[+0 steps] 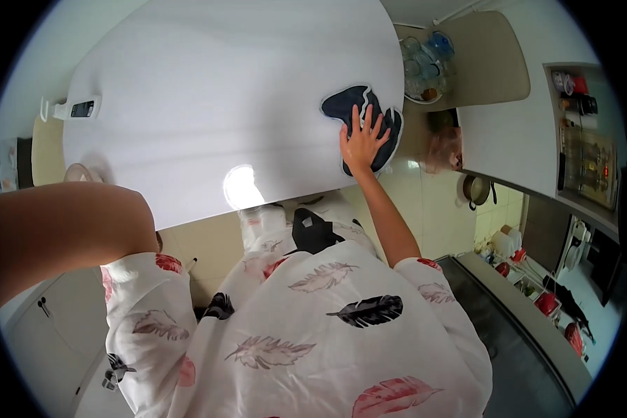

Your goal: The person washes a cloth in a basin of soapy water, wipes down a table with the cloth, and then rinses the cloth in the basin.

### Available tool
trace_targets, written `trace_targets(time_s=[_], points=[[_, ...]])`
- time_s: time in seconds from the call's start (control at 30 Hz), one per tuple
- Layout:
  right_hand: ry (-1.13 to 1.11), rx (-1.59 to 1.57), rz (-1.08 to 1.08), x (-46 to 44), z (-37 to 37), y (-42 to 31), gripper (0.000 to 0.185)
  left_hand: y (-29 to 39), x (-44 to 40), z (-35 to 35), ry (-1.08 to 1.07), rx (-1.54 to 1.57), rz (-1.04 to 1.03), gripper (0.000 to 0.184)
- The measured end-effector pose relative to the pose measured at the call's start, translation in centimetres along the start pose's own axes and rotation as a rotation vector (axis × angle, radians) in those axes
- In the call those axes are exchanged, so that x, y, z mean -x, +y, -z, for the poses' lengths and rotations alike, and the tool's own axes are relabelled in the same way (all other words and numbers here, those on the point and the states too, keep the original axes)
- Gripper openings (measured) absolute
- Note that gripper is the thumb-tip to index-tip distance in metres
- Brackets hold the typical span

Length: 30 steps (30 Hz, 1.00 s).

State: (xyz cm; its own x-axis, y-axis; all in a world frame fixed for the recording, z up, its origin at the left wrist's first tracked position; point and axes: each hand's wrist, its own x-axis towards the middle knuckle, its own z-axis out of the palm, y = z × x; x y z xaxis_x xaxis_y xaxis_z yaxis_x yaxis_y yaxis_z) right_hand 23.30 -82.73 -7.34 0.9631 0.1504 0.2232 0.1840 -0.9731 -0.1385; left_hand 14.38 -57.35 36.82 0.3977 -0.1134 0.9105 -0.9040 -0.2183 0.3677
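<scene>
So the right hand (363, 143) was palm-down on a dark cloth (341, 106) with pale edging, or at least it looked like cloth to me. Fingers were spread and pretty much flat, not curled round anything, with the thumb off to the left side. The cloth was lying on the white table (223, 83), right by its right-hand end and close to the near edge, kinda bunched so that bits of it poked out on both sides of the hand.

Left hand? Can't say if it was open or closed, because the left arm (70, 226) ran out of the picture on the left and took the hand with it. Nearest stuff on that side was a pale round thing (81, 172), partly hidden behind the arm, and a white gadget (83, 109) with a dark screen at the table's left edge.

Past the right end of the table there was a bunch of glassware (425, 66) together on a beige chair (494, 59). A pan (476, 190) was further off to the right. The person had on a white top (272, 376) with a feather print.
</scene>
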Motion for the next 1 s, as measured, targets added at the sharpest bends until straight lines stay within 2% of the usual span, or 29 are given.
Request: trace_targets(time_s=[0.17,0.23,0.4,0.6,0.8,0.87,1.0], points=[[0.011,0.001,0.005,-0.3,-0.2,-0.5,0.053,1.4,1.2,-1.8,-0.035,-0.078,0.009,0.053],[-0.010,0.008,0.082,0.3,0.5,-1.9,0.051,1.7,1.5,-2.0,-0.024,-0.094,0.024,0.054],[-0.188,-0.248,0.502,4.4,1.6,-8.9,0.050,2.3,1.7,-0.9,-0.018,-0.155,0.014,0.054],[-0.273,-0.273,0.662,1.4,0.9,-9.6,0.049,2.2,1.1,2.4,-0.016,-0.209,-0.021,0.054],[-0.211,-0.245,0.623,-3.8,-1.3,-12.1,0.048,1.7,1.3,5.3,-0.027,-0.221,-0.044,0.054],[-0.105,-0.226,0.554,-4.3,-2.0,-12.9,0.050,1.5,1.7,5.9,-0.030,-0.208,-0.037,0.054],[-0.187,-0.299,0.480,-4.6,-1.5,-13.6,0.052,2.0,1.8,7.5,-0.039,-0.193,-0.051,0.054]])
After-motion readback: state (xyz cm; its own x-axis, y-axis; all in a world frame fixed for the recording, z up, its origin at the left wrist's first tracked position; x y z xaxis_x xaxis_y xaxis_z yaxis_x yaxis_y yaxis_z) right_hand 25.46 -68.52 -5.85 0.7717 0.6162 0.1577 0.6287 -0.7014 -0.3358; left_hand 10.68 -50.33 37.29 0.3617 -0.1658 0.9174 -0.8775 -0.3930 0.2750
